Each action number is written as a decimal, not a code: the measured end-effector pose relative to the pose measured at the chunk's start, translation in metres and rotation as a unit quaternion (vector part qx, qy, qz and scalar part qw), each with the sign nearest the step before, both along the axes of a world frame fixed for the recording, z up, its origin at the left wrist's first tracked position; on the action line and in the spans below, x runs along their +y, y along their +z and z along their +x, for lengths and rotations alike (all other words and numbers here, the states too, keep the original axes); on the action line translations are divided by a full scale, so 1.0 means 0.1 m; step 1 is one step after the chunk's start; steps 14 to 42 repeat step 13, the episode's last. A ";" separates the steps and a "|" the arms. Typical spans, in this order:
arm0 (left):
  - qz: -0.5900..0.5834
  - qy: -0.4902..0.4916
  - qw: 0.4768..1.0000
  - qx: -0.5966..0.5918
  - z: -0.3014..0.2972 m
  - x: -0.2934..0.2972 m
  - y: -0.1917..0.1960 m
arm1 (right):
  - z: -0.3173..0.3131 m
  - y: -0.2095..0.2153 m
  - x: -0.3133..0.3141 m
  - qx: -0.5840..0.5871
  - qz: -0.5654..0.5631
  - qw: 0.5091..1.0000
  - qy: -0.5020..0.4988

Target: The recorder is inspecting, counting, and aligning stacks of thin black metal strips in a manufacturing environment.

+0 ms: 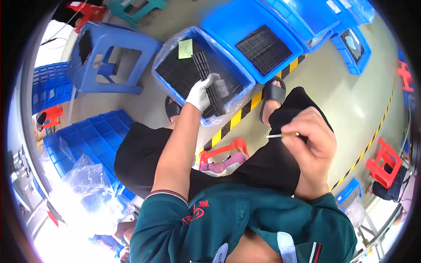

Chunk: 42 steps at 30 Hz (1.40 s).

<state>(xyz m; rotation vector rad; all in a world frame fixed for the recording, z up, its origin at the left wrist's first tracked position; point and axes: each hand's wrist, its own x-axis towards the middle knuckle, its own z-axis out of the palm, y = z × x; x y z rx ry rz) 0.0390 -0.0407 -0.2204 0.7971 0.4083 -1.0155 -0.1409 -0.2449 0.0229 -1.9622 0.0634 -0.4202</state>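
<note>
My left hand [201, 93], in a white glove, is closed around a few long black ribbed strips [201, 65] and holds them tilted over a blue bin [233, 59] lined with clear plastic. Rows of similar black pieces [174, 73] lie in that bin, with a pale green card [185, 49] on top. My bare right hand [315, 142] is raised over my right thigh, away from the strips. Thumb and fingers pinch a thin white stick [274, 136] with a yellowish part at the fingers; its exact kind is unclear.
Beyond stands another blue bin [226, 27] holding black pieces [264, 49]. A blue stool [147, 44] is at the left, above a blue crate [94, 131] and crumpled clear plastic [90, 179]. Yellow-black floor tape [236, 119] runs between my feet. A red stool [239, 143] sits beneath me.
</note>
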 end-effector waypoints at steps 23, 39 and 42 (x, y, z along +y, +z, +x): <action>-0.268 0.054 0.959 -0.079 -0.28 0.11 1.78 | 0.15 -0.27 0.21 0.011 0.310 0.942 -0.128; -0.268 0.054 0.959 -0.079 -0.28 0.11 1.78 | 0.15 -0.27 0.21 0.011 0.310 0.942 -0.128; -0.268 0.054 0.959 -0.079 -0.28 0.11 1.78 | 0.15 -0.27 0.21 0.011 0.310 0.942 -0.128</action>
